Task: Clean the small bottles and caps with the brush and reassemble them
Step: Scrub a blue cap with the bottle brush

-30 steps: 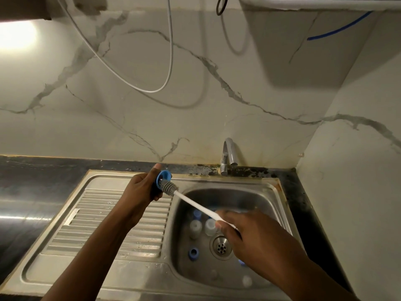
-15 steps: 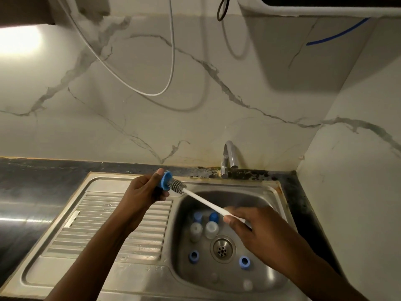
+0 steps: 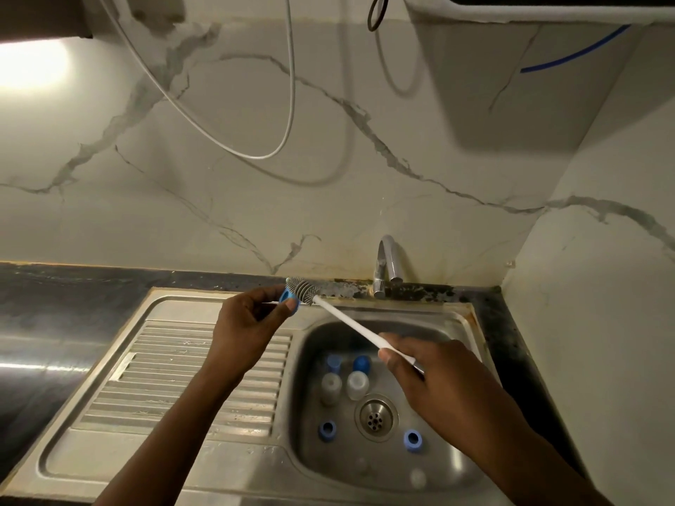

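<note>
Cap [image 3: 286, 297], blue, small, pinched at its rim between thumb and fingers of the left hand [image 3: 248, 328], held above the far edge of the draining board [image 3: 182, 378]. Brush [image 3: 347, 320], long thin white handle with grey bristle head, gripped near its tail end by the right hand [image 3: 434, 381]; bristles lie against the cap's far side, not plainly inside it. Bottles [image 3: 357, 384], two, translucent, in the sink [image 3: 469, 314] just beyond the drain [image 3: 376, 417], upright or lying cannot be told, with two blue pieces [image 3: 361, 363] touching their far ends, fitted or loose unclear. Loose caps [image 3: 327, 429], two, one either side of the drain. Handling, by judgement: cap light, rigid, likely wet and slippery, best held by the outer wall with the opening left clear; brush handle slender and probably springy, so a grip nearer the head would scrub more firmly; bottles light plastic, prone to roll, best taken round the body
</note>
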A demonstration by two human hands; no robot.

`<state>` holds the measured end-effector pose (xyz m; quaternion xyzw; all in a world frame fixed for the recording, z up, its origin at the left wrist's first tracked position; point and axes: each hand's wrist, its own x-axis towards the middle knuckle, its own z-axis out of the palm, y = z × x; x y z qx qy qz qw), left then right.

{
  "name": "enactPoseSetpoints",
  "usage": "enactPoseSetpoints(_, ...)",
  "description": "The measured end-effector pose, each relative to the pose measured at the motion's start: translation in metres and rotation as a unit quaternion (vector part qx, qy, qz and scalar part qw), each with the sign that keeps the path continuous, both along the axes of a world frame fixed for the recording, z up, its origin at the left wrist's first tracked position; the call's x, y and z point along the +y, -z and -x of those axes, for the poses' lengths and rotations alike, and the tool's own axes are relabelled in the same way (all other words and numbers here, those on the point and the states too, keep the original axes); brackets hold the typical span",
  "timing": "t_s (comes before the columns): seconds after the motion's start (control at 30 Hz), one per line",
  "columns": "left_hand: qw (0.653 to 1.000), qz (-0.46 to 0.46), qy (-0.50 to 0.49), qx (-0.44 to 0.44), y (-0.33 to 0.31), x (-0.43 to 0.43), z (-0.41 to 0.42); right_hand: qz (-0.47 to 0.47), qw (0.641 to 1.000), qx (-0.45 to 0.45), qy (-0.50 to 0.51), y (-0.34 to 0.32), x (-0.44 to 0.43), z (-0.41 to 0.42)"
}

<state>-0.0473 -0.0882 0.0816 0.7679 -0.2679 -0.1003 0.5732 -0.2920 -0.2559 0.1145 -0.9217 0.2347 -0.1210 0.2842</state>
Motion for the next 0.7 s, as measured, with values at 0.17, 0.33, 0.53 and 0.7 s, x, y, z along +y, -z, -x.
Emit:
enactPoseSetpoints(0.17,0.998,-0.029,0.024,-0.057,0.001,-0.009,0.017,0.028,1.000,0.009,0.005,0.003,-0.002,-0.012)
enactPoseSetpoints(0.33,1.000,0.019,-0.011,-0.022,-0.005,-0.010,0.008,0.032,0.999,-0.006,0.001,0.002,-0.001,-0.009)
enactPoseSetpoints(0.53,0.997,0.026,-0.066,-0.024,-0.002,-0.011,-0.002,0.016,1.000,0.016,-0.007,0.001,0.002,-0.001)
enactPoseSetpoints(0.7,0.999,0.043,-0.019,-0.007,0.001,-0.014,0.011,0.006,1.000,0.010,0.009,0.005,-0.003,-0.003)
